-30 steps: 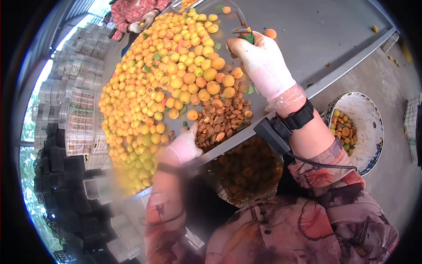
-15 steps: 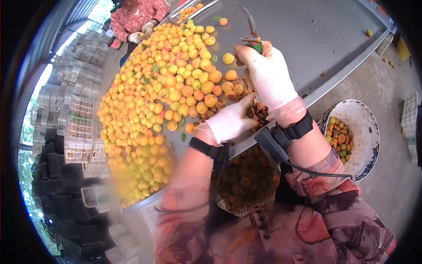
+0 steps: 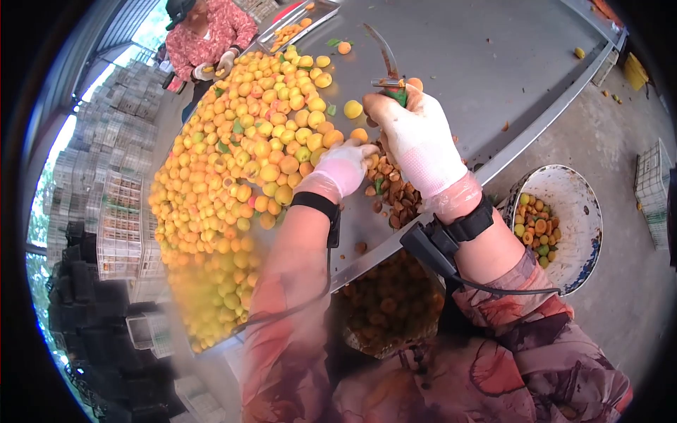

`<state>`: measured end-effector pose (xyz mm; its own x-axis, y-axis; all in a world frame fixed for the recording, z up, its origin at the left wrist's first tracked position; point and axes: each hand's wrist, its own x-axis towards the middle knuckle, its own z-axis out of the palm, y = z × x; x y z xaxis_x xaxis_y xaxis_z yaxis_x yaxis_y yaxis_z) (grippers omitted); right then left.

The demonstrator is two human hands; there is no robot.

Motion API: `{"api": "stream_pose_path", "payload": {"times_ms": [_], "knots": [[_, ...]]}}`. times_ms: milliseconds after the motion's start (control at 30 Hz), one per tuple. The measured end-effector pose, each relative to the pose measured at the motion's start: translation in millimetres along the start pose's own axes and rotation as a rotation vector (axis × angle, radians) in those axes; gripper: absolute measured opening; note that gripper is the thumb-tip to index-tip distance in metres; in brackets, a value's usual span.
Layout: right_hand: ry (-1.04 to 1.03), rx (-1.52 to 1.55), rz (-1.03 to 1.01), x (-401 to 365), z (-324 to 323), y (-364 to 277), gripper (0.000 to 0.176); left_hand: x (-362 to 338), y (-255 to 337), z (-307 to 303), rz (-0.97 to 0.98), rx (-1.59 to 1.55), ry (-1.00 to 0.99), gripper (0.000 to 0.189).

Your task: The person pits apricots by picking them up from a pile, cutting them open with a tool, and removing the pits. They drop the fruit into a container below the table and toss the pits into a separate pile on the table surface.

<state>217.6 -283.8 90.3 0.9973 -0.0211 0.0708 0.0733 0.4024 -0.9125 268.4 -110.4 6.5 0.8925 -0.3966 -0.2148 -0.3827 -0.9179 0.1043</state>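
Watching remotely through the head camera. Right hand [image 3: 421, 137]: gloved fingers clenched on the green handle of a curved knife [image 3: 388, 59], its blade rising over the grey counter [image 3: 458, 56]. Left hand [image 3: 340, 169]: gloved, fingers at the right-hand fringe of the orange-yellow fruit [image 3: 251, 168]; I cannot tell whether they grasp one. Fruit heap covers the counter's left side, right out to that edge.

Tightest room: between the hands, where a patch of brown stones [image 3: 395, 194] lies, partly behind the right glove and spreading close to the near edge. Widest: past the knife, where the surface opens up to the raised rim; one small yellow fruit [image 3: 579, 53] sits near the far right corner.

Below the near edge, more fruit in shadow. Right of the counter, a white bucket [image 3: 575, 215], part-filled, on the floor [image 3: 620, 148]. A co-worker [image 3: 211, 42] stands by the heap's far end.
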Motion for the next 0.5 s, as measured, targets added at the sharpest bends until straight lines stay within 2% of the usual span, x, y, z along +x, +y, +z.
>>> {"api": "stream_pose_path", "payload": {"times_ms": [100,167,233,267,400,433,500], "knots": [[-0.002,0.034,0.079,-2,3,-6,0.017,-8,-6,1,-0.048,0.001,0.012,0.031],[-0.006,0.014,0.043,2,4,7,0.017,-23,-18,4,-0.097,-0.051,0.053,0.027],[-0.01,-0.003,0.007,4,4,12,0.018,-49,-30,3,-0.116,0.104,-0.034,0.023],[-0.025,-0.022,0.007,3,4,10,0.018,-60,-37,-1,-0.132,0.114,-0.161,0.024],[-0.049,-0.066,0.014,1,2,8,0.019,-95,-69,-11,-0.243,0.008,-0.443,0.036],[-0.046,-0.066,0.013,2,2,7,0.019,-91,-68,-15,-0.241,0.009,-0.443,0.036],[-0.055,-0.04,0.036,2,4,7,0.02,-72,-60,-23,-0.223,-0.087,-0.073,0.037]]}}
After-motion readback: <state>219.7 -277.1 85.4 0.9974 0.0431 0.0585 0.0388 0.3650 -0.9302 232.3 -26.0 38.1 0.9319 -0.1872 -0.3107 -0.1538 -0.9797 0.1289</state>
